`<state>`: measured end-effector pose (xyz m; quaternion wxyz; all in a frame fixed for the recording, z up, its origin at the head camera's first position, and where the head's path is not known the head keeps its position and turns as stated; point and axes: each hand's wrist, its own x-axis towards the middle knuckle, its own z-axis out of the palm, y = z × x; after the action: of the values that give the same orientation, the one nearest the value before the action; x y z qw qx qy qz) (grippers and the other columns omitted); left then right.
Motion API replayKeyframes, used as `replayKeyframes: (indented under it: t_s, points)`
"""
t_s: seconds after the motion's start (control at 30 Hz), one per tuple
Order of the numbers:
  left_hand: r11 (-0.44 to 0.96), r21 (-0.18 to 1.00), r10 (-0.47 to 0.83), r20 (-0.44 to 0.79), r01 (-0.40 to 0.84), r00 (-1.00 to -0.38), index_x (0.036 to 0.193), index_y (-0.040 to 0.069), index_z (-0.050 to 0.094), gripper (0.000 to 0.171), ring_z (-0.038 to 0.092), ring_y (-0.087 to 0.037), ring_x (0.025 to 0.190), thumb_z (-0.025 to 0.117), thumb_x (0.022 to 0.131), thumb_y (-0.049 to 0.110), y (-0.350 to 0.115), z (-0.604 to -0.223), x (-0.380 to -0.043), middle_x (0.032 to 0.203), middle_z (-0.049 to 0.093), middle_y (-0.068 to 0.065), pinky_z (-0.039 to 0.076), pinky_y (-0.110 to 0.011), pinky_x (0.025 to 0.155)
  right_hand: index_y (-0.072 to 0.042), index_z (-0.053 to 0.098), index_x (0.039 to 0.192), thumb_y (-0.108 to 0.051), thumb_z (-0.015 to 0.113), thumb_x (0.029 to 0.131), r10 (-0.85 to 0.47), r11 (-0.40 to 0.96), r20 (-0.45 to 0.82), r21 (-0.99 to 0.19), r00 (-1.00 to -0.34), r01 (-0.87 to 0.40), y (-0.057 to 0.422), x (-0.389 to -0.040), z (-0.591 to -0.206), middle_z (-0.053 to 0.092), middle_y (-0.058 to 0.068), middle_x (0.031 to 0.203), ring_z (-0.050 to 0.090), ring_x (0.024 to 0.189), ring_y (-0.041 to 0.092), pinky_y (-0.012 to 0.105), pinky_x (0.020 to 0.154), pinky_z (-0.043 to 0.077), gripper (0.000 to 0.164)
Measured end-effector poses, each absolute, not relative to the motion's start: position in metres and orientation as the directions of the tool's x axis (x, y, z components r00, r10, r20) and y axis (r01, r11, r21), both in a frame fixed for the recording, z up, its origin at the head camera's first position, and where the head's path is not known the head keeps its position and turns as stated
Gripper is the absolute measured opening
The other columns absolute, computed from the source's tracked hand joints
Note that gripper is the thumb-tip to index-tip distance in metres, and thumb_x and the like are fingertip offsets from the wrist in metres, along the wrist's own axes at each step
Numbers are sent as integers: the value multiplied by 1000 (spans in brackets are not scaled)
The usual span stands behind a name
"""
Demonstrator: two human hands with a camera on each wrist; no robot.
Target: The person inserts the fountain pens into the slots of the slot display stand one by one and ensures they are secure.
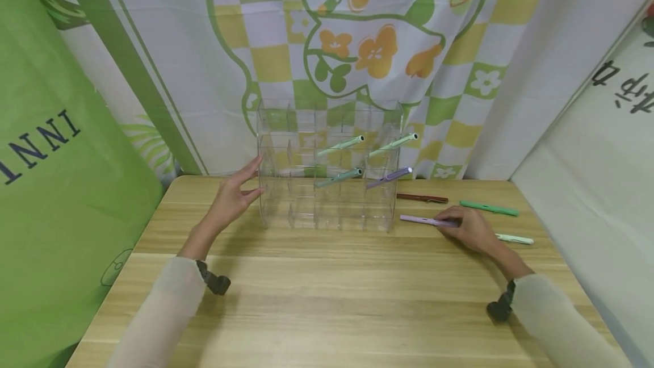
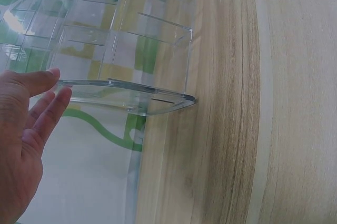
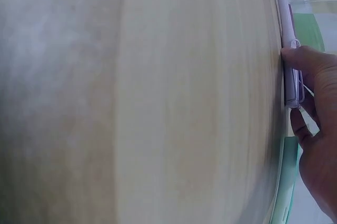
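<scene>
A clear plastic rack [image 1: 327, 200] with several compartments stands upright at the back of the table. My left hand [image 1: 232, 197] is at its left side; in the left wrist view the thumb [image 2: 45, 80] and fingers pinch the side panel's edge. On the right, my right hand [image 1: 467, 229] pinches a light purple pen [image 1: 421, 220] near its clip end, low over the table. Two pale green pens [image 1: 343, 145] [image 1: 395, 144], a grey-green pen [image 1: 339, 177] and a dark purple pen [image 1: 390, 177] stick out of the rack, slanting up.
Right of the rack lie a brown pen [image 1: 423, 197], a green pen [image 1: 489, 208] and a pale green pen [image 1: 515, 238], partly behind my right hand. A patterned curtain [image 1: 276, 33] hangs right behind the rack. Green cloth [image 1: 61, 186] borders the table's left side.
</scene>
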<state>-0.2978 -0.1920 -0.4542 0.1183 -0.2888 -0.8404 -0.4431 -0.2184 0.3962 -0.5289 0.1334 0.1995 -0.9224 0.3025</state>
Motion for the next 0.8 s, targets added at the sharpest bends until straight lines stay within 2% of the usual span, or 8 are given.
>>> replayKeyframes:
  t_s: [0.1, 0.43, 0.63, 0.8]
  points:
    - [439, 676, 380, 457, 592, -804, 163, 10, 40, 85, 61, -45, 132, 75, 90, -15, -192, -454, -297, 168, 38, -15, 66, -41, 89, -10, 84, 100, 0, 89, 84, -294, 726, 376, -510, -878, -462, 395, -219, -529, 80, 7, 98, 70, 86, 14, 15, 70, 57, 20]
    - [419, 681, 381, 469, 601, -797, 162, 6, 42, 83, 61, -46, 132, 75, 89, -16, -191, -454, -297, 167, 39, -16, 67, -42, 89, -11, 84, 101, -3, 88, 86, -265, 744, 346, -520, -900, -419, 395, -217, -526, 80, 7, 101, 73, 91, 21, 14, 76, 58, 18]
    - [413, 684, 384, 467, 601, -797, 161, 4, 42, 81, 60, -47, 132, 75, 90, -16, -191, -454, -297, 167, 39, -17, 66, -43, 90, -11, 84, 100, -4, 90, 83, -225, 743, 345, -544, -911, -390, 395, -214, -519, 81, 9, 100, 70, 88, 7, 12, 71, 56, 19]
    - [414, 679, 385, 472, 606, -793, 161, 4, 42, 81, 60, -47, 131, 75, 90, -15, -191, -454, -297, 167, 39, -18, 66, -44, 89, -7, 84, 99, -3, 90, 82, -211, 726, 363, -563, -908, -394, 393, -211, -513, 80, 12, 97, 61, 75, 0, 10, 60, 49, 18]
